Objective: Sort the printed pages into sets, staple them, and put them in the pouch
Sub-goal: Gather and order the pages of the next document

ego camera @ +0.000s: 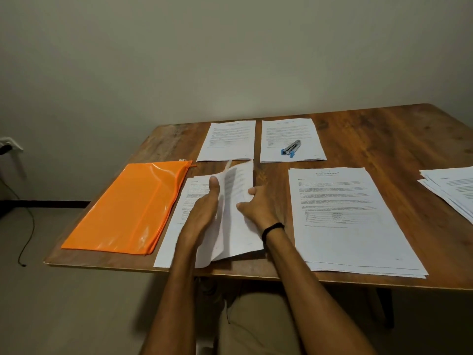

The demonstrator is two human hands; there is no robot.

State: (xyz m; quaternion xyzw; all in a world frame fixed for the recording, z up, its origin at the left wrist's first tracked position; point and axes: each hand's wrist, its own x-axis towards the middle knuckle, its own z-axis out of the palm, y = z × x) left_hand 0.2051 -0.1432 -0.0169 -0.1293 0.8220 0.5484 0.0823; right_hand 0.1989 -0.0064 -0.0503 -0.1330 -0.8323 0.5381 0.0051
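A set of printed pages (238, 221) lies at the table's near edge, its top sheets lifted and curled. My left hand (204, 208) grips the raised sheets, thumb up along their edge. My right hand (258, 203), a black band on its wrist, holds the same sheets from the right side. An orange zip pouch (128, 208) lies flat to the left. Two page sets lie further back (227, 140), and the right one (304, 131) carries a blue and silver stapler (291, 148). A thicker stack (350, 219) sits at my right.
A fanned pile of loose pages (453, 190) reaches the frame's right edge. The wooden table (384, 129) stands against a plain wall. A black cable (25, 226) hangs to the floor at the left. My knees show under the table's near edge.
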